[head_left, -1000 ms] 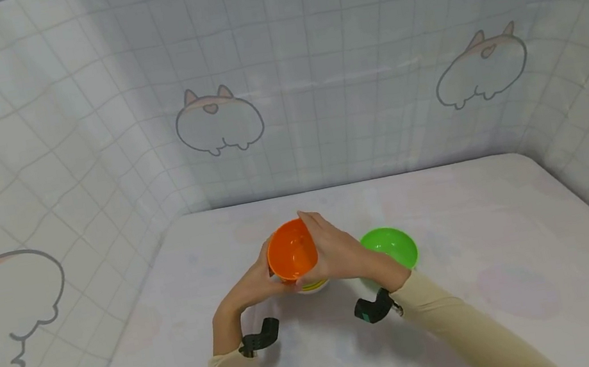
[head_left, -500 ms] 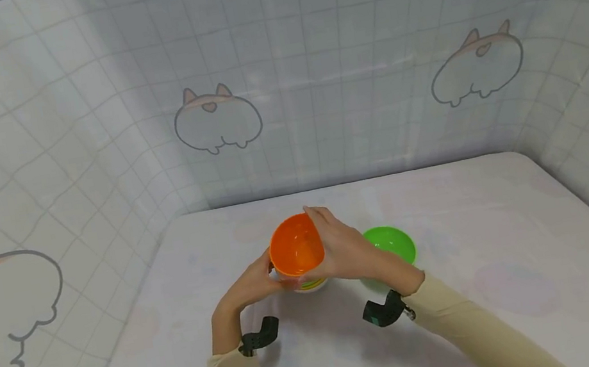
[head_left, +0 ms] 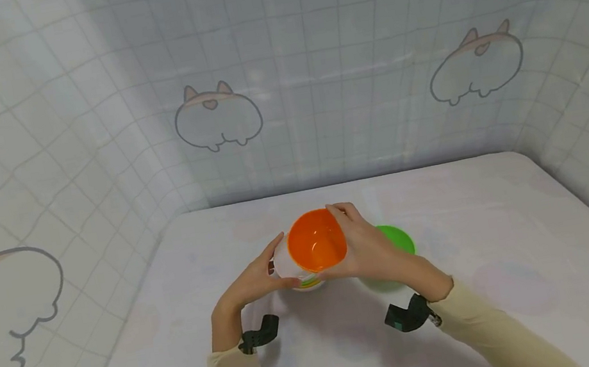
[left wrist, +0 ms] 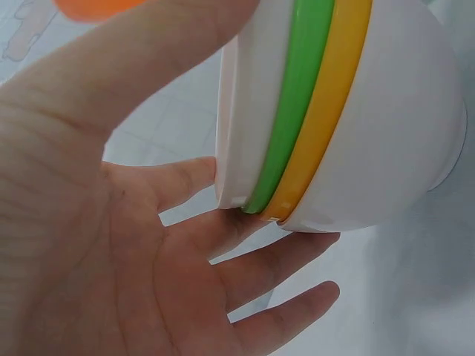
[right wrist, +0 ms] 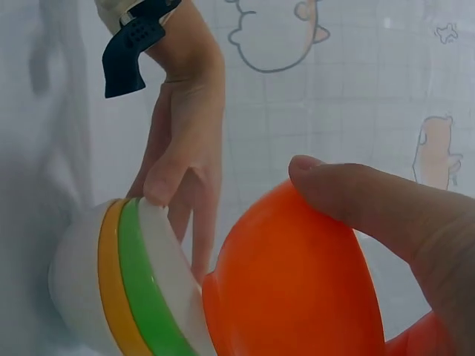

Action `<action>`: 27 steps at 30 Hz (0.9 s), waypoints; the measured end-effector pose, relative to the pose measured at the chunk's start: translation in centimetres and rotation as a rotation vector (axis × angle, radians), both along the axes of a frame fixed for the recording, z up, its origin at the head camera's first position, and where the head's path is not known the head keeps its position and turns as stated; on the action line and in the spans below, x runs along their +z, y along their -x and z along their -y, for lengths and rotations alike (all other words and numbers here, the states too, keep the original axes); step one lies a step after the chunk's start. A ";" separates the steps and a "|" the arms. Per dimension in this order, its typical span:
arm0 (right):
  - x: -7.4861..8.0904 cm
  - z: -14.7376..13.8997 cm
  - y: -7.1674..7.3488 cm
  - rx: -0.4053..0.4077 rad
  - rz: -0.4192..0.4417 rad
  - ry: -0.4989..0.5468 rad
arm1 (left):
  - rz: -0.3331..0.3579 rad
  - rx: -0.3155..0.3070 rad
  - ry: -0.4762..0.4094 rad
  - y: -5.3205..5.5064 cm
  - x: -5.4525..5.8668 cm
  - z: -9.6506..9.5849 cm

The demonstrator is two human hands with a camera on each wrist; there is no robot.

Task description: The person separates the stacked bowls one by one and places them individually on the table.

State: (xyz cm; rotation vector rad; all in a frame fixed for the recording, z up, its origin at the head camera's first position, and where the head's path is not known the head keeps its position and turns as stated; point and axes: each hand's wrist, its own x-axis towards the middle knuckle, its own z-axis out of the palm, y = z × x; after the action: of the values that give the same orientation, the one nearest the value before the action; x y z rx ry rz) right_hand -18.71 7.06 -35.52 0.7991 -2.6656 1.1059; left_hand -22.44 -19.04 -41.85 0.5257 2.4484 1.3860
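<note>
My right hand (head_left: 373, 253) grips an orange bowl (head_left: 313, 244) by its rim, thumb on the near side and fingers on the far side. Its mouth is tilted toward the head camera. Just left of it, my left hand (head_left: 255, 283) holds a nested stack of bowls (head_left: 284, 263) between thumb and fingers. In the left wrist view the stack shows a white outer bowl (left wrist: 401, 126), then a yellow-orange rim (left wrist: 326, 111), a green rim (left wrist: 291, 107) and a white rim innermost. The orange bowl's base is right at the stack's mouth in the right wrist view.
A bright green bowl (head_left: 400, 240) stands on the pale tablecloth (head_left: 522, 288), partly hidden behind my right hand. A white gridded curtain (head_left: 340, 104) with cartoon drawings hangs at the back and along both sides.
My right hand has moved right with the orange bowl, uncovering more of the white stack in my left hand. The left hand stays nearly in place, its fingers spread slightly more.
</note>
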 end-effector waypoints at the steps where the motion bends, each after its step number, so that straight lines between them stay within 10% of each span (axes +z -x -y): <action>1: 0.0 -0.2 0.0 -0.009 0.008 0.004 | 0.007 0.000 -0.002 0.1 0.0 0.1; 27: -0.9 -5.6 -1.2 -0.119 0.089 0.001 | 0.024 0.026 0.053 0.4 0.7 0.0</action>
State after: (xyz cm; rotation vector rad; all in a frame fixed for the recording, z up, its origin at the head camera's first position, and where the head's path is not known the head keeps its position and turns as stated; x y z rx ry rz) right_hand -17.52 12.69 -36.47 0.5954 -2.7438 1.1387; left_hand -22.88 -19.08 -41.18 0.4644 2.4741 1.3250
